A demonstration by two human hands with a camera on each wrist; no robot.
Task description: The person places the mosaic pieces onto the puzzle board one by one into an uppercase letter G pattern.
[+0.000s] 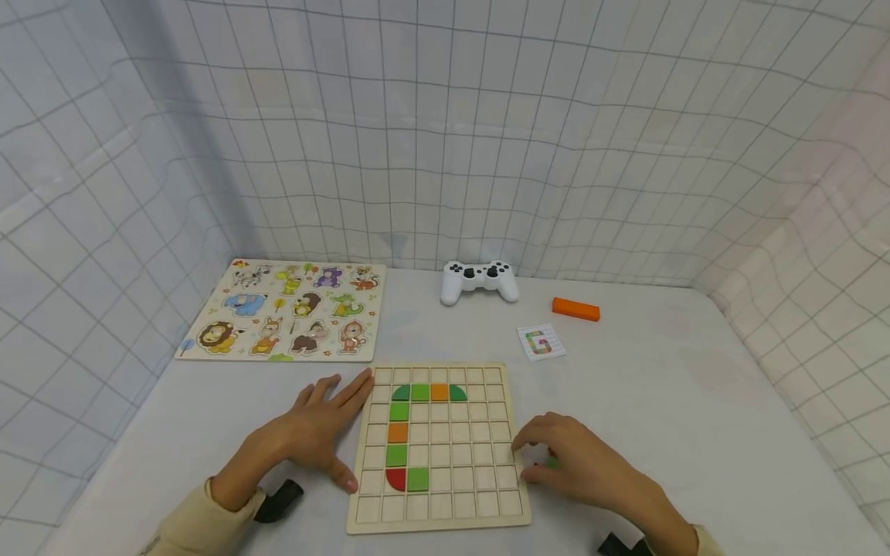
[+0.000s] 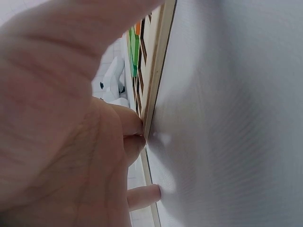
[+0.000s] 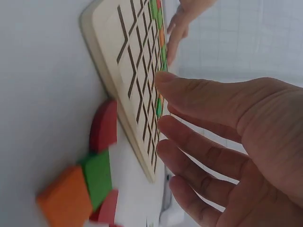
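I am counting one board (image 1: 438, 525) bearing nine pieces: four light-green squares (image 1: 420, 393), two orange squares (image 1: 399, 432), two dark-green quarter-rounds (image 1: 457, 394), one red quarter-round (image 1: 395, 479). At least four loose pieces (image 3: 98, 179) lying on desk (image 1: 660, 371) beside board's right edge, near right hand (image 1: 573, 455). That hand hovering, fingers bending loosely, thumb parted, holding nothing. Left hand (image 1: 316, 428) spreading fingers, touching left edge. Board showing pale wood, gridded, corners rounding; pieces looking flat, smooth.
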